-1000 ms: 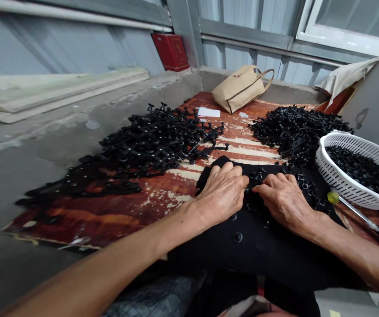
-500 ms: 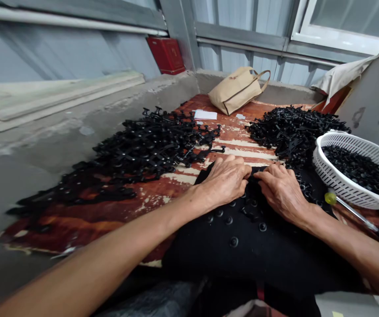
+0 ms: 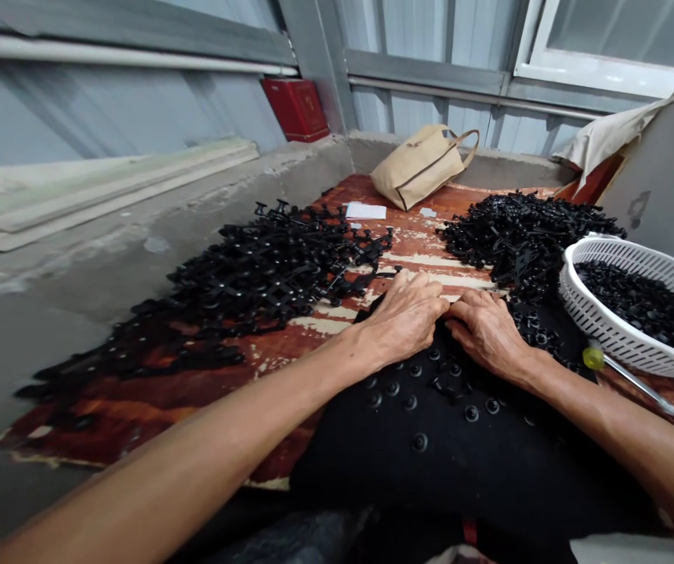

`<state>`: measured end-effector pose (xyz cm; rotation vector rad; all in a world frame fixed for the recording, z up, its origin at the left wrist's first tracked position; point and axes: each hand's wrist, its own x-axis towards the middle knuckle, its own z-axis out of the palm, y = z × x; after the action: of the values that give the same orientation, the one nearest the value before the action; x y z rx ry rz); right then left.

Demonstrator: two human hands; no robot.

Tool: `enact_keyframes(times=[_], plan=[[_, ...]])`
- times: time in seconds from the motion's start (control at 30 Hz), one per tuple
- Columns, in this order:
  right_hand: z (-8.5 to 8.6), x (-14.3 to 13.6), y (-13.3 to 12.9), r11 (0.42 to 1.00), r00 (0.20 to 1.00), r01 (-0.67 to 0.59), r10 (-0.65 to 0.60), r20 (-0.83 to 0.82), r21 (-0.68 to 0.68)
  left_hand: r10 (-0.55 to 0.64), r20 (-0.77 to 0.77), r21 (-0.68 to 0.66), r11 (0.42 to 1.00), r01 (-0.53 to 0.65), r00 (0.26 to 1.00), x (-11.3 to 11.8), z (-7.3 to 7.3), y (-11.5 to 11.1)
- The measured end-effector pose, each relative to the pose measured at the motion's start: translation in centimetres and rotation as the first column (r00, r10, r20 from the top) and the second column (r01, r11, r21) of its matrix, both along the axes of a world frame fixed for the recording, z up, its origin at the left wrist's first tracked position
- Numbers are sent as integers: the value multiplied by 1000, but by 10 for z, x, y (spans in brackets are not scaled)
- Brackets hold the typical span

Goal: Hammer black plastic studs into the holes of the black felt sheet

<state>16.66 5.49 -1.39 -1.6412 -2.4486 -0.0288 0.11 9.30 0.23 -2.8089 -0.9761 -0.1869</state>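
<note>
My left hand (image 3: 411, 313) and my right hand (image 3: 483, 325) meet fingertip to fingertip above the far part of a black cloth (image 3: 372, 462). Both are closed, with fingers curled and thumbs pressed in; whatever lies between the fingers is hidden by the hands. Several small round black parts (image 3: 419, 442) are scattered over the cloth, just below my hands. A pile of black parts with knobbed ends (image 3: 272, 258) spreads out left of my left hand. Another heap of thin black pieces (image 3: 525, 235) lies beyond my right hand.
A white slotted basket (image 3: 613, 321) of small black parts stands at right. Beside it lies a metal rod tool with a yellow-green tip (image 3: 592, 358). A beige bag (image 3: 425, 164) and white paper (image 3: 365, 211) rest farther back on the worn red board (image 3: 154, 399). A red box (image 3: 295, 108) sits on the ledge.
My hands have come closer together, the right one shifting slightly left. More round parts on the cloth show beside my right wrist. The view has tilted up slightly.
</note>
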Motion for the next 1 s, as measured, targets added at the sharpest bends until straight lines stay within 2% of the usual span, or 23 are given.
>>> enact_keyframes(times=[0.17, 0.37, 0.57, 0.7, 0.8, 1.0], plan=[[2, 3, -6, 1000, 999, -13, 13, -35, -9, -11, -15, -27, 1000, 11, 1000, -8, 3, 1], [1, 6, -9, 1000, 999, -3, 3, -43, 3, 57, 87, -96, 994, -48, 995, -15, 13, 1], [3, -3, -14, 998, 995, -59, 60, -74, 23, 58, 139, -47, 998, -52, 989, -18, 7, -4], [7, -7, -14, 996, 993, -82, 84, -81, 25, 60, 159, -45, 998, -53, 986, -26, 2, -17], [10, -5, -9, 999, 997, -31, 33, -69, 33, 72, 196, -52, 997, -63, 978, -32, -1, -31], [12, -9, -6, 999, 996, 27, -29, 88, 21, 88, 242, -94, 993, -67, 966, -34, -4, -52]])
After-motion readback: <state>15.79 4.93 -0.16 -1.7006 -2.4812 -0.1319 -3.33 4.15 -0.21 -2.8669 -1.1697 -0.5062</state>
